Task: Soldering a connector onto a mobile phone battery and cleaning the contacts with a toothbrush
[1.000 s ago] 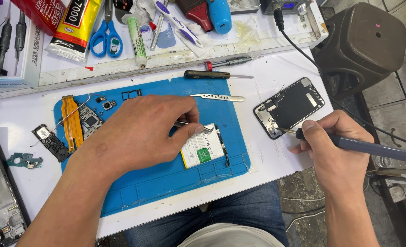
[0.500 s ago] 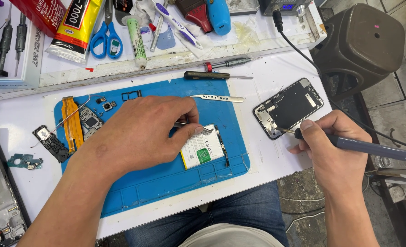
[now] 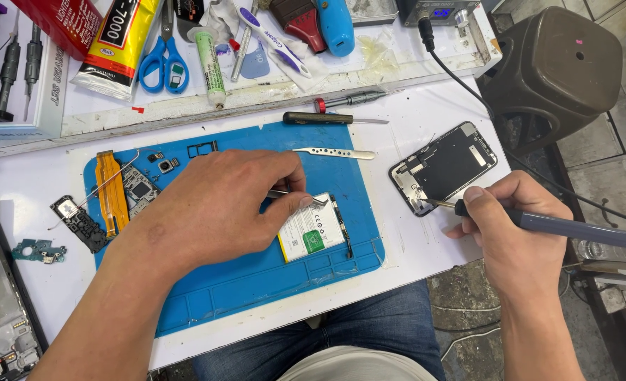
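Left hand (image 3: 214, 204) pinches tweezers (image 3: 295, 195) over white battery (image 3: 311, 229) on blue mat (image 3: 256, 275); right hand (image 3: 514, 233) holds soldering iron (image 3: 574, 229), tip at phone screen assembly (image 3: 443, 167).

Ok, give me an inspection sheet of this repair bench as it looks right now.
Surface: white bench with a blue work mat.
Job's things: white battery on the mat; phone screen assembly face down, off the mat.
Clutter: spare tweezers, screwdriver, orange flex cable, small boards, scissors, glue tubes on the tray behind.
Grippers: left hand pinches tweezers at the battery; right hand holds a soldering iron, tip at the screen's edge.
Cables: black cable from the rear unit.
Surroundings: dark stool, tiled floor.
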